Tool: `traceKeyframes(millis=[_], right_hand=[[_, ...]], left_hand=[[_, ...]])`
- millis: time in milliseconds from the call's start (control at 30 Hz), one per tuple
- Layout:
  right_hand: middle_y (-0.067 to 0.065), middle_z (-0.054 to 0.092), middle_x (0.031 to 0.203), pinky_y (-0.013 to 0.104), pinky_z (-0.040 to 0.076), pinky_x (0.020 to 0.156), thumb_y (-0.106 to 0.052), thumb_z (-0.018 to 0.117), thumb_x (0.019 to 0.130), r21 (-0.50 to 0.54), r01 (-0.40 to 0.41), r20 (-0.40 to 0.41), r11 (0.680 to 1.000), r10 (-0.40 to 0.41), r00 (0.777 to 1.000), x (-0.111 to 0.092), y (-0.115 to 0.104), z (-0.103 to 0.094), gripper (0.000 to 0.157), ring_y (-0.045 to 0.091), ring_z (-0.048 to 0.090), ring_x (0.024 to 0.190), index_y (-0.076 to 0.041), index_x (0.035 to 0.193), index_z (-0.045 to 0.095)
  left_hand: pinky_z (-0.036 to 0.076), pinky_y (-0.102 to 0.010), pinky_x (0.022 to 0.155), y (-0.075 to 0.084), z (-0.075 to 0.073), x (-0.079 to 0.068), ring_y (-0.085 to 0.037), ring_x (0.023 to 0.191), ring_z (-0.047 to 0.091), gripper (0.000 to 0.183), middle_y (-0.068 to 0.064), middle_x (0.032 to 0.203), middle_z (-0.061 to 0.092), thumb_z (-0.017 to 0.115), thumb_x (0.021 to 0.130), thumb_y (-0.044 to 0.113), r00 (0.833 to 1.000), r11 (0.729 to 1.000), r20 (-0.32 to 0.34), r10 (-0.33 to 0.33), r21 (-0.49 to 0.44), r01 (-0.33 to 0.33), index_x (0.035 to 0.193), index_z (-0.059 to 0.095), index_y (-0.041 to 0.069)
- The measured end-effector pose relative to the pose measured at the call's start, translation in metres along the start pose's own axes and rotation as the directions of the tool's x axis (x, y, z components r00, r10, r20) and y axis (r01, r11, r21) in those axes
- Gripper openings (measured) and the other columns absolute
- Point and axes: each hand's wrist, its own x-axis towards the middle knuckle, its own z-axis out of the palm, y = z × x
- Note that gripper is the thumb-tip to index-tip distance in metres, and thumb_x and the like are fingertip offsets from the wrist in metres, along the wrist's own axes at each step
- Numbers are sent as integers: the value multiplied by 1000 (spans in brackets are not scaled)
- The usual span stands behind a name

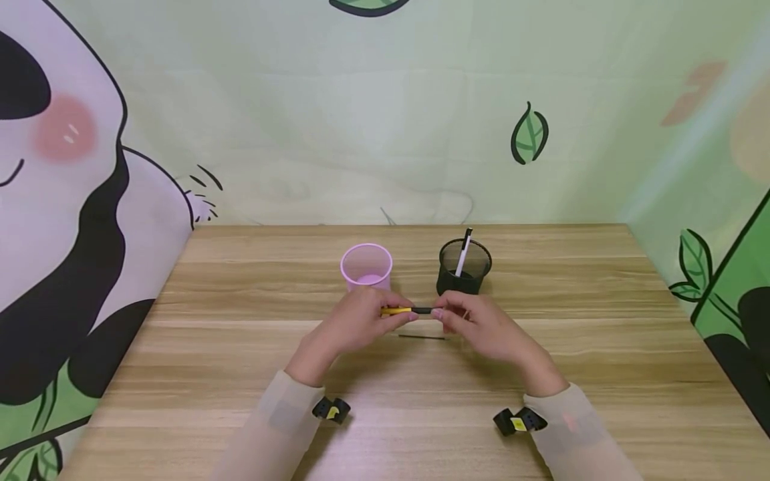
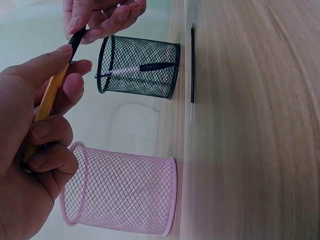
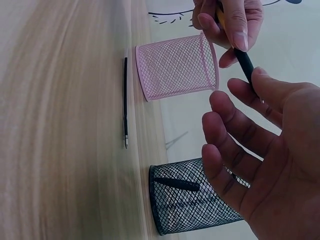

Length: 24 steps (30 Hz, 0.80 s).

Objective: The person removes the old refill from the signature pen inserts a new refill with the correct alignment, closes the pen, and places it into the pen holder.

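Observation:
A yellow pen (image 1: 395, 310) with a black grip section (image 3: 244, 65) is held level between both hands, above the table. My left hand (image 1: 361, 322) curls its fingers round the yellow barrel, as the left wrist view shows. My right hand (image 1: 484, 326) pinches the black end between thumb and index finger, its other fingers spread loosely. In the right wrist view a small tip pokes out past that thumb. On the table, below and nearer than the hands, lies a thin black pen refill (image 1: 422, 337) with a clear end (image 2: 192, 112).
Behind my left hand stands a pink mesh pen cup (image 2: 125, 190). A black mesh pen cup (image 1: 455, 286) stands behind my right hand, with a white and black pen (image 1: 463, 256) leaning inside it. The wooden table (image 1: 240, 374) meets a printed cloth backdrop (image 1: 361, 133) at its far edge.

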Motion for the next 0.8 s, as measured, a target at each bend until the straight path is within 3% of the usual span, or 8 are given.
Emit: traceKeyframes(millis=[267,467,667,800], right_hand=[[0,64,79,27,49,67,-27,55,109,-7,10,10,1000,-10,1000,-1,0,1,23,15,58,73,-16,95,69],[0,64,75,26,50,69,-27,52,110,-6,20,5,1000,-20,1000,0,0,3,33,24,62,73,-10,86,68],[-5,62,74,26,51,71,-25,50,111,5,31,8,1000,-31,1000,1,-2,3,35,18,61,73,-13,82,66],[-1,62,73,25,49,70,-25,49,111,0,23,11,1000,-23,1000,1,-2,4,37,23,61,73,-17,78,63]], left_hand=[[53,-24,70,3,0,0,-1,77,64,20,12,102,78,69,100,39,1000,1000,5,-5,10,5,105,82,25],[53,-23,72,3,1,0,1,75,63,20,13,102,78,68,100,41,1000,1000,7,2,20,-2,107,81,27],[52,-23,68,3,1,0,0,72,61,19,16,97,77,69,99,40,1000,1000,-1,17,19,-17,105,81,27],[52,-23,67,3,2,0,0,71,60,19,15,98,77,69,99,40,1000,999,-6,20,30,-20,105,81,27]])
